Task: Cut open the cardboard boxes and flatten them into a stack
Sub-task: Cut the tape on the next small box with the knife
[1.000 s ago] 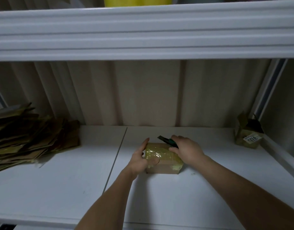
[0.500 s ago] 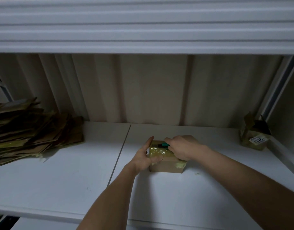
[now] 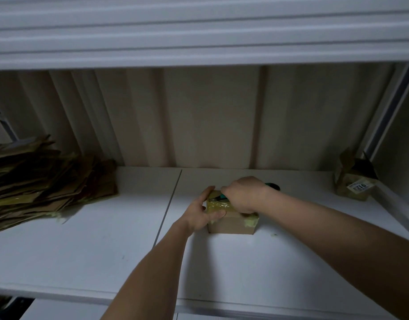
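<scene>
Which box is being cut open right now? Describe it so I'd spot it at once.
Look along the white shelf, past the heap of flattened cardboard at its left end, to the middle. There a small taped box sits between both hands: the left hand steadies it, and the right hand holds a green cutter on top. The only other box, far right, is already open and untouched.

A white shelf point(image 3: 88, 245) fills the lower part of the view, made of two panels that meet at a thin dark seam point(image 3: 170, 204). Behind it stands a pale ribbed back wall point(image 3: 210, 116) with vertical folds. Overhead, the front edge of an upper shelf point(image 3: 199, 31) runs across in stepped white bands. A grey upright post point(image 3: 388, 107) rises at the right. The light is dim and even.
</scene>
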